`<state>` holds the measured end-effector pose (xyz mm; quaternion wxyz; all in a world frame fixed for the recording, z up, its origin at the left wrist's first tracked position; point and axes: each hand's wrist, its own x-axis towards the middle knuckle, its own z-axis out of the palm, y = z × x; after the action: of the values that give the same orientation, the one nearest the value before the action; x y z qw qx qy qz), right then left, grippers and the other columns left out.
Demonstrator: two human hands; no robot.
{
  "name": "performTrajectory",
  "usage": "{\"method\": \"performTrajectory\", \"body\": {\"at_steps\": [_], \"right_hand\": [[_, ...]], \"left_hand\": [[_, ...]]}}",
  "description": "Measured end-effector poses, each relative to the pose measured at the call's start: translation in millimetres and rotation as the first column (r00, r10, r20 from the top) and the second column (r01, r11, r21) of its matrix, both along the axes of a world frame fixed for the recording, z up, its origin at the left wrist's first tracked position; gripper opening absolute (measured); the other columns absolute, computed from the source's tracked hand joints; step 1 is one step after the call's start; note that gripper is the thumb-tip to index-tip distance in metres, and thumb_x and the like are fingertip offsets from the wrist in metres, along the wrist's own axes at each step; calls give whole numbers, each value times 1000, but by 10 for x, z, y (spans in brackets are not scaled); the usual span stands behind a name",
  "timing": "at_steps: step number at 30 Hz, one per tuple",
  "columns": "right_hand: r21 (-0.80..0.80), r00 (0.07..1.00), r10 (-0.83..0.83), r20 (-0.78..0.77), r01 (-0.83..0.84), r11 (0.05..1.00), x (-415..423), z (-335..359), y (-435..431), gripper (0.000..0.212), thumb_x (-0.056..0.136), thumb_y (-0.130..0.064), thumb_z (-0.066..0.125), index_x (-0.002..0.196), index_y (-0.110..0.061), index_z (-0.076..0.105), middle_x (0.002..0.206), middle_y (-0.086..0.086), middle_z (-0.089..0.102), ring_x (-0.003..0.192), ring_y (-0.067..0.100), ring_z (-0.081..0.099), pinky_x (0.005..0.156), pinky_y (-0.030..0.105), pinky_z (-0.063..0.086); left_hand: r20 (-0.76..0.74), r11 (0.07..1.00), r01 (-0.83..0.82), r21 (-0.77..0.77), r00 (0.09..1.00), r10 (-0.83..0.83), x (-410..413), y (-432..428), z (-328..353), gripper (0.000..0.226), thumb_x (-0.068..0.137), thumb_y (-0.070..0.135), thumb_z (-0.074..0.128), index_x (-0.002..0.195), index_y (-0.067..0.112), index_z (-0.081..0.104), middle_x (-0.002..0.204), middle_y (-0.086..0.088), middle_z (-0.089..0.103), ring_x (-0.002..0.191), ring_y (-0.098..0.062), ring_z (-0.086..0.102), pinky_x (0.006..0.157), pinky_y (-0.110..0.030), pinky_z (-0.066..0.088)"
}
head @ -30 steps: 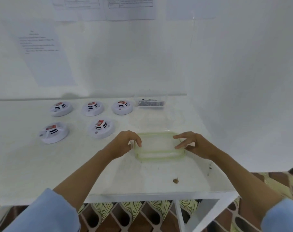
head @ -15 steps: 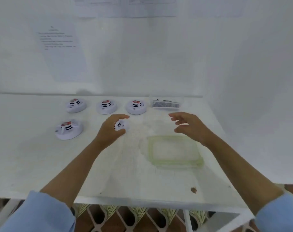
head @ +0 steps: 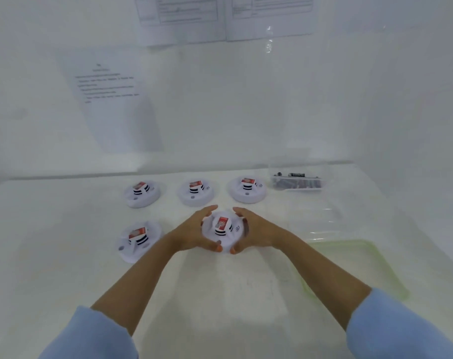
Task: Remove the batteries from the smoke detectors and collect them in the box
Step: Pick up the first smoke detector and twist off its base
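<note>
Several white round smoke detectors lie on the white table point(head: 64, 255), each with a red-labelled battery on top. My left hand point(head: 191, 234) and my right hand point(head: 254, 231) grip one detector point(head: 221, 229) from both sides in the middle of the table. Three detectors stand in a back row point(head: 142, 193), point(head: 196, 193), point(head: 247, 189), and another point(head: 138, 239) lies to the left of my hands. A clear box with a green rim point(head: 362, 257) sits at the right; I see nothing in it.
A small clear container point(head: 296, 181) holding dark batteries stands at the back right. White walls with taped paper sheets close off the back and right side.
Both hands left the green-rimmed box and moved left. They now close around the middle detector, which only the left hand touched half a second ago.
</note>
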<state>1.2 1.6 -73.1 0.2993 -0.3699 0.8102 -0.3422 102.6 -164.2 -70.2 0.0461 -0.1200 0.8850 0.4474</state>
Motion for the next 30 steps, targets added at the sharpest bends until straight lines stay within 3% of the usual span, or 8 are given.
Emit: {"method": "performTrajectory", "body": {"at_steps": [3,10,15,18,20,25,28,30], "right_hand": [[7,997,-17,-77,18,1000,-24,-28,-46,103,60,-19,86,142,-13,24,143,3,37,129,18,38,108,30,34],[-66,992,-20,-127,12,998,-9,21,-48,79,60,-14,85,127,-15,42,116,-3,50,101,9,46,90,21,40],[-272,996,-81,34,87,958,-66,313,33,87,56,-10,87,129,-22,40,125,-2,47,112,16,50,88,27,52],[-373,995,-64,72,86,924,-99,649,159,78,65,-10,82,129,-27,40,129,-6,42,112,11,51,90,28,52],[-465,982,-103,156,165,870,-157,836,299,65,76,-14,72,130,-32,39,127,-7,43,106,10,54,93,31,50],[-363,933,-140,331,263,894,-324,945,724,49,84,-42,53,131,-33,42,126,-1,53,110,21,58,92,33,50],[-394,869,-66,491,290,872,-405,910,919,48,75,-36,60,121,-23,53,112,5,64,97,27,64,86,39,55],[-437,854,-77,515,339,833,-514,895,1043,50,74,-26,63,122,-16,52,114,9,63,98,28,64,83,41,56]], "left_hand": [[20,995,89,-49,996,-89,-63,-56,-3,112,50,33,85,143,15,25,138,5,38,126,-11,38,99,-14,34],[20,982,143,-125,990,-141,-138,-151,-71,105,60,32,84,144,19,22,142,-1,32,129,-16,33,108,-29,32],[-59,978,205,-43,977,-207,-256,-35,137,119,51,35,86,144,32,12,138,5,33,123,-10,37,102,-26,38],[-230,966,228,120,953,-196,-375,144,323,95,56,7,85,127,38,31,122,7,48,109,2,53,78,-18,52],[-311,932,228,281,941,-137,-458,233,407,89,54,2,81,121,37,34,124,4,49,107,-4,56,70,-19,53],[-404,842,320,435,905,-135,-706,555,523,96,55,6,80,138,3,32,130,-22,52,120,-34,51,91,-41,50],[-400,848,333,413,903,-160,-866,797,576,98,52,14,87,136,7,38,130,-19,54,121,-34,51,98,-53,44],[-429,875,301,378,895,-123,-954,933,559,105,49,14,88,139,16,34,135,-8,50,123,-22,50,95,-47,49]]}}
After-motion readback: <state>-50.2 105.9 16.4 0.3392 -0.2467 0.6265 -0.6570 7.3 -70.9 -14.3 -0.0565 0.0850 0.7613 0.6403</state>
